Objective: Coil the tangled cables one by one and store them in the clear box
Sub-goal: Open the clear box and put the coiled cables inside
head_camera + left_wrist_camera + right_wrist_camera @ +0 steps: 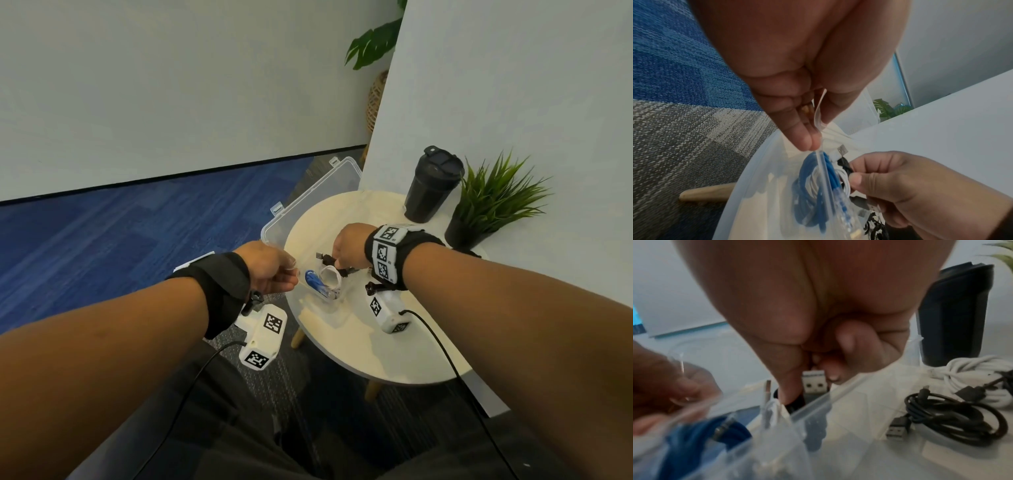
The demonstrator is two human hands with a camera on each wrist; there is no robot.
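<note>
The box (pixel 310 219) sits at the left edge of the round desk (pixel 359 346), lid open and leaning out past the edge. Its clear walls are hard to trace in the head view; the wrist views show the rim more plainly, though blurred.

The left hand (pixel 270 265) pinches the near left rim of the box, thumb on one side and fingers (pixel 807 139) on the other, closed on the plastic wall.

Inside the box lie a blue cable (pixel 813 191) and a white cable (pixel 330 277), both coiled. The lower part of the blue coil is smeared by the wall in front of it.

The right hand (pixel 351 245) holds a black cable (pixel 844 165) at the box's right wall, fingers curled on it. Most of that coil is hidden under the hand (only a dark loop and USB plugs show). Whether it is already below the rim cannot be told.

On the desk to the right of the box, seen only in the right wrist view, lie a second black coil (pixel 960 418) and a white bundle (pixel 978 369), touching at the far side. The head view hides both behind the right wrist.

A dark tumbler (pixel 433 185) and a potted plant (pixel 493 202) stand at the desk's far edge.
</note>
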